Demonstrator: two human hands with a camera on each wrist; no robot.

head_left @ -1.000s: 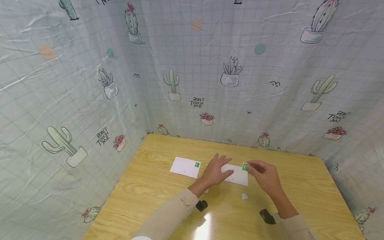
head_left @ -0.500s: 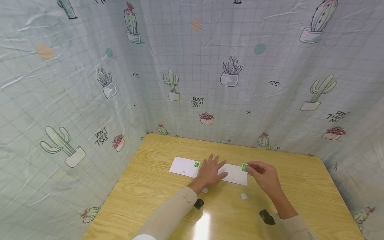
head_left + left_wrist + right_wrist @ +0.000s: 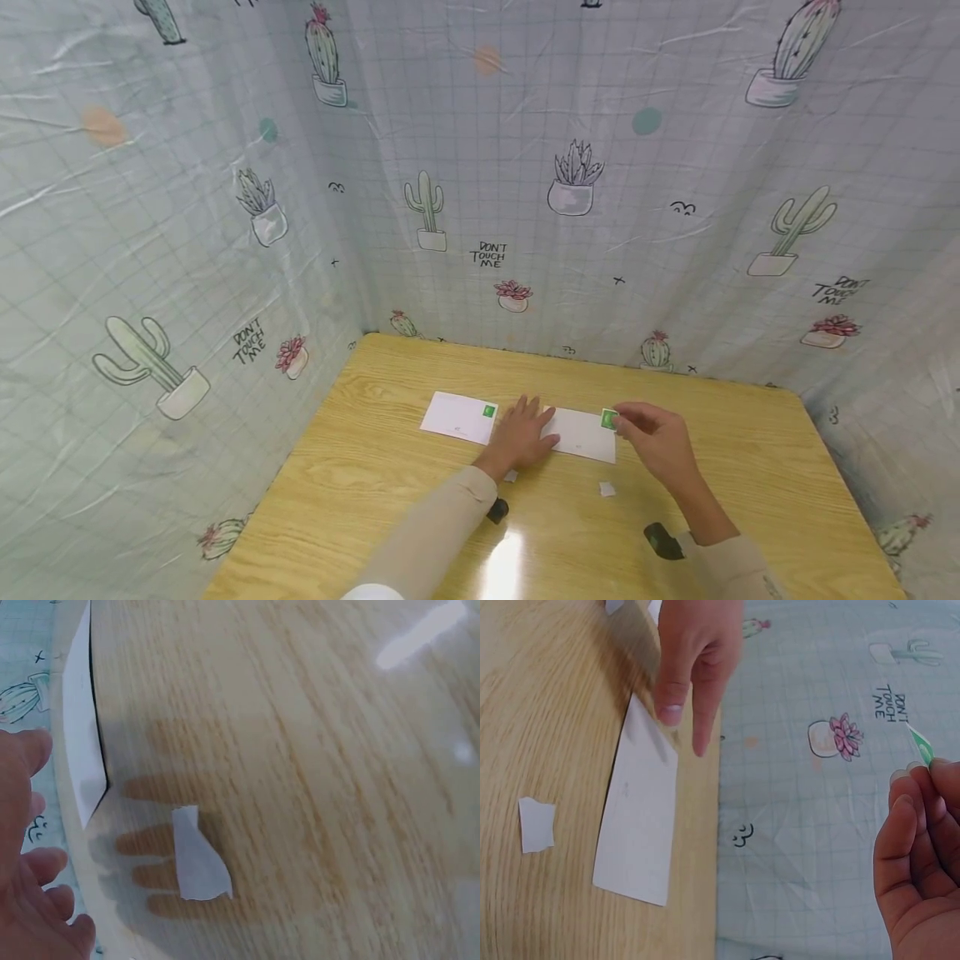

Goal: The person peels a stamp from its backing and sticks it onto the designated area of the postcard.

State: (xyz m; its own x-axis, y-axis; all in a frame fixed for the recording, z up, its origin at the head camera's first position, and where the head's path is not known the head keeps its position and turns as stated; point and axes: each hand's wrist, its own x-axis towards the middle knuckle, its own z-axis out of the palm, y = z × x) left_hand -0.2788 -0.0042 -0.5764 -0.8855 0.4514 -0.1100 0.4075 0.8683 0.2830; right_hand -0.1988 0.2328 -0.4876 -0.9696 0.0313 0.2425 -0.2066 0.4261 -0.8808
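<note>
My right hand (image 3: 658,442) pinches a green-and-white postage stamp (image 3: 608,418) between thumb and fingers. In the head view the stamp overlaps the top right corner of a white envelope (image 3: 579,435); the right wrist view shows the stamp (image 3: 922,748) raised, tilted nearly edge-on. My left hand (image 3: 520,437) spreads its fingers at the left end of that envelope, thumb and index finger over its edge in the head view. Another white envelope (image 3: 456,418) lies flat to the left, bearing a similar green stamp (image 3: 489,411) in its top right corner.
Two torn white paper scraps lie on the wooden table (image 3: 375,492): one scrap (image 3: 607,489) below the right envelope, another scrap (image 3: 511,477) beside my left wrist. A curtain printed with cacti (image 3: 465,167) rises behind and beside the table. Black wrist cameras (image 3: 663,542) sit on both wrists.
My left hand has moved left from over the middle of the right envelope to its left end and lowered. My right hand has kept its pinch on the stamp, almost still.
</note>
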